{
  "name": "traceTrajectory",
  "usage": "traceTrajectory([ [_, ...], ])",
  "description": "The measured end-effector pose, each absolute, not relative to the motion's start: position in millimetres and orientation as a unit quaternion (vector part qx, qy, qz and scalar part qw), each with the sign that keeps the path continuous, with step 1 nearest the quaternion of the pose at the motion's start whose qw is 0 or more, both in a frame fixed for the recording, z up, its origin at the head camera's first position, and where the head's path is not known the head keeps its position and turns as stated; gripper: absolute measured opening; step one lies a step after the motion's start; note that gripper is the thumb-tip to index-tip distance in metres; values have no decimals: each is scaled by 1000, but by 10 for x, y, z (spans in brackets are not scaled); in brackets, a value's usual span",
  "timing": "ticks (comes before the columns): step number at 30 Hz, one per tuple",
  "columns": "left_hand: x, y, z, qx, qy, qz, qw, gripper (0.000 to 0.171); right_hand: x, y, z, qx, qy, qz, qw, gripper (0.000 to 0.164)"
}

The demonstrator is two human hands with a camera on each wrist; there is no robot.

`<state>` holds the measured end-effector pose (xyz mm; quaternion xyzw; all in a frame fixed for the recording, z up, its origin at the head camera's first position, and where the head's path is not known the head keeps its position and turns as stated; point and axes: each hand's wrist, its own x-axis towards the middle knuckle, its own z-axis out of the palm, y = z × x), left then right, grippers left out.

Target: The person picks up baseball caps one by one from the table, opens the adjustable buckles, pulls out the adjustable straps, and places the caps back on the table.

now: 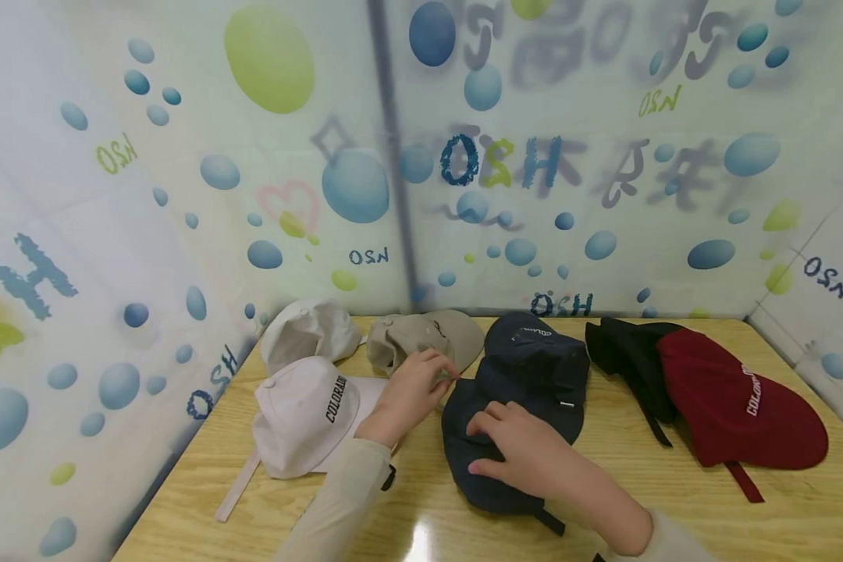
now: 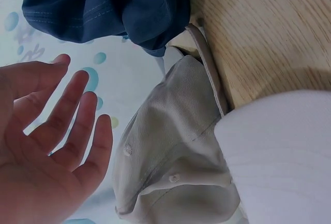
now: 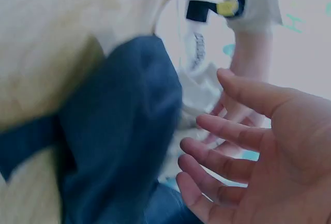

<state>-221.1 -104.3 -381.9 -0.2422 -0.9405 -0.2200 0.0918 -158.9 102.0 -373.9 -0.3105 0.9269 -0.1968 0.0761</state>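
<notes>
My left hand (image 1: 416, 390) hovers between the beige cap (image 1: 393, 336) and the navy caps. In the left wrist view its loosely bent fingers hold nothing, beside the beige cap (image 2: 176, 131). My right hand (image 1: 523, 445) is over the front navy cap (image 1: 460, 437), thumb and fingers spread. The right wrist view shows the right palm (image 3: 300, 146) holding nothing, beside blurred navy fabric (image 3: 124, 125); whether fingertips touch it I cannot tell. Behind lies another navy cap (image 1: 527, 359) with lettering, partly overlapped by the front one.
At left a pale pinkish cap (image 1: 295, 414) lettered COLORADO lies before a white cap (image 1: 309, 332). On the right, a maroon cap (image 1: 745, 406) overlaps a black cap (image 1: 635, 359). All lie on a wooden table (image 1: 204, 484), with a patterned curtain (image 1: 421, 234) behind.
</notes>
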Motion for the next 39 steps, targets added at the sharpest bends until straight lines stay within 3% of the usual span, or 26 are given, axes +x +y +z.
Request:
traceTrajectory([
  [6, -2204, -1028, -3820, -233, -947, -208, 80, 11, -1615, 830, -3914, -351, 922, -146, 67, 56],
  [13, -2193, -1003, -3815, -219, -951, -215, 45, 11, -1677, 671, -4024, -352, 932, -63, 57, 62],
  [18, -2187, -998, -3830, -217, -951, -217, 42, 11, -1709, 611, -4036, -348, 936, -17, 50, 48],
  [25, -2192, -1010, -3834, -224, -950, -213, 53, 9, -1748, 671, -4060, -365, 930, -45, -9, 22],
  [34, -2168, -1039, -3808, -221, -946, -230, 51, 11, -1788, 804, -3917, -336, 931, -61, -131, 11],
  [39, -2168, -1048, -3813, -225, -946, -229, 50, 16, -1807, 887, -3789, -302, 928, -94, -199, 15],
])
